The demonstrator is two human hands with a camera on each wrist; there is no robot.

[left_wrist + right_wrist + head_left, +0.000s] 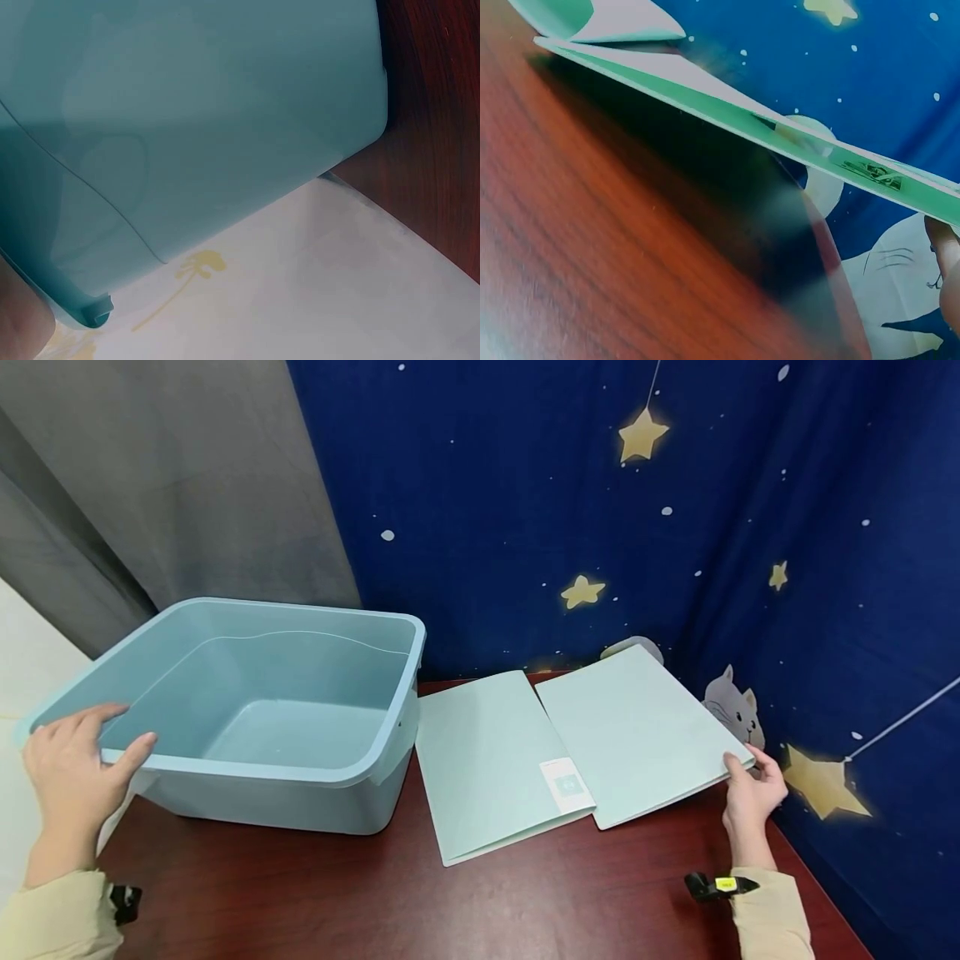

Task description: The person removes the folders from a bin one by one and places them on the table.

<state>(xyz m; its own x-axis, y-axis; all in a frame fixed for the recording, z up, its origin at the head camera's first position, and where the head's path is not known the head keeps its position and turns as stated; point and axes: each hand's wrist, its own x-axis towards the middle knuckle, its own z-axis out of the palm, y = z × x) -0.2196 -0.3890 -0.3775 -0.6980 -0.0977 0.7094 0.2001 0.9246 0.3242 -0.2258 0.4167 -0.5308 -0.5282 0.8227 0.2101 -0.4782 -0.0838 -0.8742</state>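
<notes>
My left hand rests at the near left corner of a light blue plastic tub, its fingers reaching over the rim and its thumb by the front edge. Part of that hand shows beside the tub's rim in the left wrist view. Two pale green folders lie to the right of the tub. My right hand pinches the near right corner of the right folder, thumb on top. That corner is raised above the table, as the right wrist view shows from below. The left folder lies flat and bears a white label.
The dark red wooden table carries the tub and folders. Behind it hangs a blue curtain with stars and a cat print, and a grey curtain to the left. A patterned white surface lies beyond the table's left edge.
</notes>
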